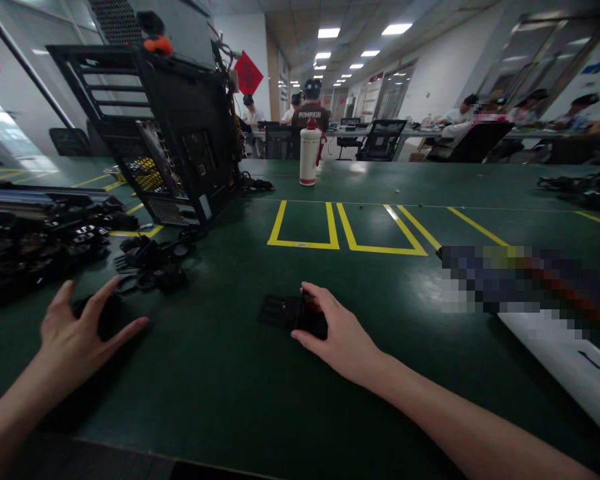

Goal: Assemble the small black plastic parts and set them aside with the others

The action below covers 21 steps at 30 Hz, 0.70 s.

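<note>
My right hand (337, 333) curls its thumb and fingers round the edge of a small black slotted plastic part (279, 311) at the middle of the green table (220, 387). Part of that piece is hidden behind the fingers. On the left, my left hand (73, 337) is spread wide, thumb and fingers apart. Beneath its fingers lies a dark object (109, 313), mostly covered, whose kind I cannot make out. Just beyond that hand is a loose heap of black plastic pieces (160, 263), some of them ring-shaped.
A black computer case (180, 133) stands at the back left. Many black fans or similar parts (35, 240) are piled at far left. A white bottle with a red cap (309, 157) stands beyond yellow tape outlines (304, 245). A white panel (565, 360) lies at right.
</note>
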{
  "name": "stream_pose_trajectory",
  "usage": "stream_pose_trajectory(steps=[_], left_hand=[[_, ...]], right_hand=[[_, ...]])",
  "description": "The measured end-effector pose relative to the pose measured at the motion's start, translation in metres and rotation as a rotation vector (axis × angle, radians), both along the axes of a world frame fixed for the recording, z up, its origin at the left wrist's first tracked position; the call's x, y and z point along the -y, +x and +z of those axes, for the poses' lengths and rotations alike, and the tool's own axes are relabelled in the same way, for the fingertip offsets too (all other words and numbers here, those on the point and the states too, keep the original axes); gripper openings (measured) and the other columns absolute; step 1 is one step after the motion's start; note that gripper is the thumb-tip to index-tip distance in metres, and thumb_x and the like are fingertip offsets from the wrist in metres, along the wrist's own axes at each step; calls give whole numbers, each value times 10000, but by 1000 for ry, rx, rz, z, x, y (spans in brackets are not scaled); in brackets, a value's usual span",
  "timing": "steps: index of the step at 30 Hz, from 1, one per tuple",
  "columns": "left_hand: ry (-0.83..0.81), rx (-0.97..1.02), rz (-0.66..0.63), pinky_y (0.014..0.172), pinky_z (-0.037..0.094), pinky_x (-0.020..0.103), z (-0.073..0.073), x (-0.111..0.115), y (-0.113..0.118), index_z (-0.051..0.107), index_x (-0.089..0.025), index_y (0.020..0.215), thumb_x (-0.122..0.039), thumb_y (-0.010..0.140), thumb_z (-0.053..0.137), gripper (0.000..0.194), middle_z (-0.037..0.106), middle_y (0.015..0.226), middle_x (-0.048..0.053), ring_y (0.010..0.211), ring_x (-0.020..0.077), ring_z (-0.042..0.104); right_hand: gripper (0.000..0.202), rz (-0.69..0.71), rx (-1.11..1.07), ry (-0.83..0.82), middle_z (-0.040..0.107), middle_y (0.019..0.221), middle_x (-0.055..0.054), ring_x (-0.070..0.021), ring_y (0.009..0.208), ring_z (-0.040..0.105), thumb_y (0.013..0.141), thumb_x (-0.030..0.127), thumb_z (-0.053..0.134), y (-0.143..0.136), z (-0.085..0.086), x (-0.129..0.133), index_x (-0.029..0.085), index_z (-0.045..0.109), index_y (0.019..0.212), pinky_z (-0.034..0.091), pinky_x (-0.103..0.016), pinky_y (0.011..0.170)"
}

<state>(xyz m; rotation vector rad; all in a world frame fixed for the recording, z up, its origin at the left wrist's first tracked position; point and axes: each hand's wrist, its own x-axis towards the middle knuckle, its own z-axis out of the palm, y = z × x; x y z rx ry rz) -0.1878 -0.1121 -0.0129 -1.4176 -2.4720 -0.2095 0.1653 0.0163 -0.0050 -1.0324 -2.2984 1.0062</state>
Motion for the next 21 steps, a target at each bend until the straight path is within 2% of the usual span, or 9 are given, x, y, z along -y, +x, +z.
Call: stream_pose_trajectory(steps=[4,7,14,18,21], left_hand=[[19,-21,-103,910,206,521,-1,-40,-1,140,-231,1275,-536,746,346,645,-64,1320,169,1200,428,80],[18,-19,-139,910,184,527,3,-59,-6,188,-156,1260,-561,733,351,685,12,1293,209,1180,446,93],[45,53,-223,932,163,503,11,-88,-15,192,-133,1245,-551,769,288,640,88,1283,150,1181,385,114],[48,144,-171,929,111,533,13,-104,-10,153,-88,1239,-578,762,270,694,87,1299,168,1193,389,46],[109,148,-97,876,75,614,16,-107,1,71,-116,1259,-591,724,355,769,-1,1333,188,1193,417,-47]], right_hand=[[662,-1,11,17,389,1222,-52,-208,1088,423,705,352,554,0,0,1,257,208,1261,373,-420,898],[671,-1,15,33,384,1225,-56,-210,1090,422,699,344,561,-1,0,2,255,207,1263,364,-423,904],[668,-17,21,22,388,1222,-59,-222,1088,427,695,345,563,-2,0,2,259,215,1259,366,-438,895],[665,-33,-6,15,384,1225,-67,-220,1104,411,697,337,563,-3,0,1,244,218,1258,358,-430,905],[674,-59,-35,11,390,1223,-63,-207,1102,410,694,326,570,-2,-1,-2,238,212,1258,352,-413,914]])
